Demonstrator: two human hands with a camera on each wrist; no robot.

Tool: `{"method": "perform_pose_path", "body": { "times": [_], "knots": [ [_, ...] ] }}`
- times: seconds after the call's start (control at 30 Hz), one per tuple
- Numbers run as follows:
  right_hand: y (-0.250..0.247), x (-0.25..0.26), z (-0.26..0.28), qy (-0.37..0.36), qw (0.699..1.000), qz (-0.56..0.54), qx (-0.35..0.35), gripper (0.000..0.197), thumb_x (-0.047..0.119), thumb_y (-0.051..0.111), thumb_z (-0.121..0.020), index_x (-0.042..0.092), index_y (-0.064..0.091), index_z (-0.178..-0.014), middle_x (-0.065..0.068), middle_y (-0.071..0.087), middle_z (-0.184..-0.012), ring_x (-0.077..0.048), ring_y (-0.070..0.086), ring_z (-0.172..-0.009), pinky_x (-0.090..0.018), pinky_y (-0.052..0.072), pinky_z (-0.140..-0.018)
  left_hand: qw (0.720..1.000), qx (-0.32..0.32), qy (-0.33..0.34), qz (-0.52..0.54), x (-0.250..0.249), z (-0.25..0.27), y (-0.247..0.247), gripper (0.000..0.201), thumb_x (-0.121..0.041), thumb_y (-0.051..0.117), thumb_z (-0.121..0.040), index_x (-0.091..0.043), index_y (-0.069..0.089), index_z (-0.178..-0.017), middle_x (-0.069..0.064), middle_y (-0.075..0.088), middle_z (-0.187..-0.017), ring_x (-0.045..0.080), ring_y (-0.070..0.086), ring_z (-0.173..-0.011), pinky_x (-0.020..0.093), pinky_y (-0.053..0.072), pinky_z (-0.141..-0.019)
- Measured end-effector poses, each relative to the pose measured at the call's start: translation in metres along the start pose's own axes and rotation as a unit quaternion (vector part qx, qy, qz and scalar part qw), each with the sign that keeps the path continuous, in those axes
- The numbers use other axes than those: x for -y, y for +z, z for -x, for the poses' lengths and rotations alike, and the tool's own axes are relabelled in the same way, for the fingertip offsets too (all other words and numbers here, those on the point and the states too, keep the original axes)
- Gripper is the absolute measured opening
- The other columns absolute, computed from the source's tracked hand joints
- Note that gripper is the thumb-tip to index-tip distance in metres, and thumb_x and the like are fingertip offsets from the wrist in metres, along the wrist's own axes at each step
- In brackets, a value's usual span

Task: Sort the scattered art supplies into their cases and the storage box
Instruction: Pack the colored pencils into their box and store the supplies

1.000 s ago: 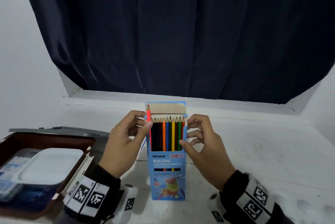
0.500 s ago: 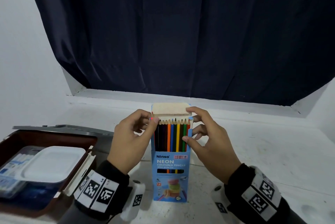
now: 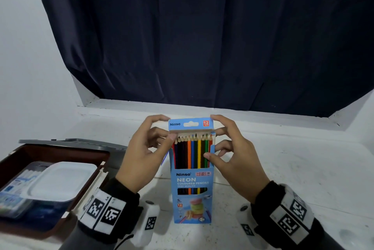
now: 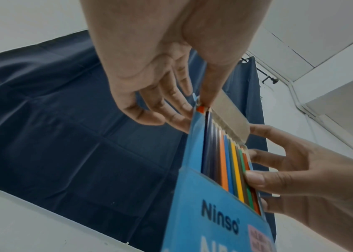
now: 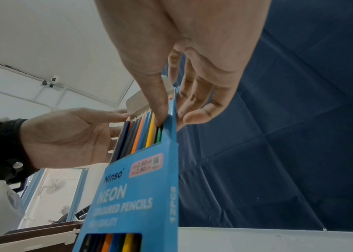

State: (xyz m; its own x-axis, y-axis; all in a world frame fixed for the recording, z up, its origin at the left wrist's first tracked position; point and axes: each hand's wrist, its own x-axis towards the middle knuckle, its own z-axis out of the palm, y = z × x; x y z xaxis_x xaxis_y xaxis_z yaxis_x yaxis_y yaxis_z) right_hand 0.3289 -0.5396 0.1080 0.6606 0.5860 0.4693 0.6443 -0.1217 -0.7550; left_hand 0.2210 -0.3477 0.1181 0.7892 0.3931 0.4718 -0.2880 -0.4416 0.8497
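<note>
Since a moment ago the top flap [image 3: 191, 124] has swung forward over the pencil tips — its printed blue face now shows where the plain cardboard inside did, and the red pencil that stood proud at the left has sunk level with the rest. My left hand [image 3: 144, 153] curls round the left edge of the pencil box [image 3: 191, 189], forefinger on the flap's left corner, thumb at the pencil tips. My right hand [image 3: 232, 154] mirrors it — forefinger on the flap's right corner, thumb pressed to the coloured pencils [image 3: 192, 153] in the cut-out. That box stands upright on the white table [image 3: 293, 168], in the middle near me. At the left, the brown storage box [image 3: 60, 152] lies open with a white tray [image 3: 60, 181] inside.
</note>
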Motion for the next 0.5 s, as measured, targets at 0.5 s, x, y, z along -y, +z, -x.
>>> {"method": "perform_pose_path", "body": {
  "times": [0.5],
  "knots": [
    [0.0,-0.015,0.004,-0.079,0.997,0.005,0.004,0.019,0.006,0.073,-0.086,0.025,0.073,-0.091,0.024,0.055,-0.108,-0.006,0.059,-0.106,-0.019,0.056,-0.065,1.0,-0.003,0.017,-0.016,0.01,0.013,0.001,0.019,-0.022,0.071,-0.09,-0.022,0.071,-0.109,-0.004,0.072,-0.103,0.021,0.069,-0.088,0.039,0.057,-0.085]
  ]
}}
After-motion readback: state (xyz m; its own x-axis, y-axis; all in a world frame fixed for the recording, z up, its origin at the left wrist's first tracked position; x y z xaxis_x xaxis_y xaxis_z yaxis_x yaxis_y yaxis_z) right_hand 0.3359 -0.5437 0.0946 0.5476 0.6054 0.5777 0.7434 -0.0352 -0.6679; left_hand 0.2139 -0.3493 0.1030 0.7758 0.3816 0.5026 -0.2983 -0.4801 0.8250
